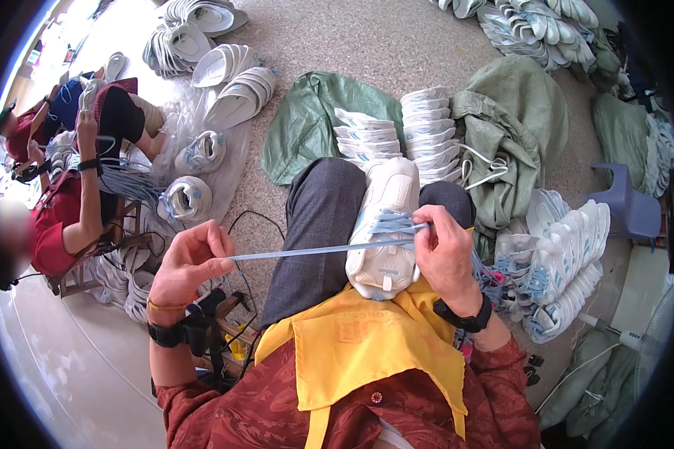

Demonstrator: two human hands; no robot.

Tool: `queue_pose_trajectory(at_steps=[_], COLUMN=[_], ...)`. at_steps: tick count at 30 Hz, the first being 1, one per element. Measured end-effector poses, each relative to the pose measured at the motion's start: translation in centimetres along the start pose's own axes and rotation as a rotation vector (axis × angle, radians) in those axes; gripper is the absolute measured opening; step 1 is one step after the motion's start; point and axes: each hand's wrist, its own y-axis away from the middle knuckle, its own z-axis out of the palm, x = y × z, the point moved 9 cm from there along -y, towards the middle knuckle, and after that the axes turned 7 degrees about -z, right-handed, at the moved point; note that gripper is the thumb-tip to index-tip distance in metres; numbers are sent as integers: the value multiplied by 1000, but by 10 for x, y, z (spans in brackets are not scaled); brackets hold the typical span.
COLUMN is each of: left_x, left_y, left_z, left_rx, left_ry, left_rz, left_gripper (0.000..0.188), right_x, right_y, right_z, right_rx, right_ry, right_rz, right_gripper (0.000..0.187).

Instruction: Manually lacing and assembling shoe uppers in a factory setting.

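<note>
On my lap, between my thighs, rests a white shoe upper [382,271] with its tongue toward me and its toe pointing away. Light blue lacing [394,223] crosses its front. My left hand [192,258], out to the left, pinches one end of a flat blue shoelace [307,252] between thumb and fingers. The lace runs taut across to the shoe. At the shoe's right edge my right hand [445,251] is closed with thumb and fingertips on the lace beside the eyelets. A yellow apron [374,348] lies under the shoe's near end.
Stacked white uppers [430,135] stand ahead by green sacks [517,112]. More laced shoes [558,258] pile at my right, near a blue-grey plastic stool [627,202] and a fan [655,340]. Two people in red work at left, beside a bundle of laces [131,183].
</note>
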Motion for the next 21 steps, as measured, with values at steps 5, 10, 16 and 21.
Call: queue_pose_trajectory(at_steps=[5, 10, 16, 21], left_x=[-7, -8, -34, -37], left_y=[4, 7, 13, -15], left_z=[-7, -31, -73, -14], left_rx=[-10, 41, 66, -13], left_ry=[-3, -42, -134, -211], left_rz=[-29, -45, -100, -51], left_gripper=[26, 26, 24, 21], right_x=[28, 25, 8, 19], right_y=[10, 13, 15, 28], right_z=[15, 12, -9, -9], right_rx=[-40, -111, -139, -189], right_ry=[-515, -548, -373, -322], right_rz=[304, 300, 209, 279], right_gripper=[20, 20, 17, 13])
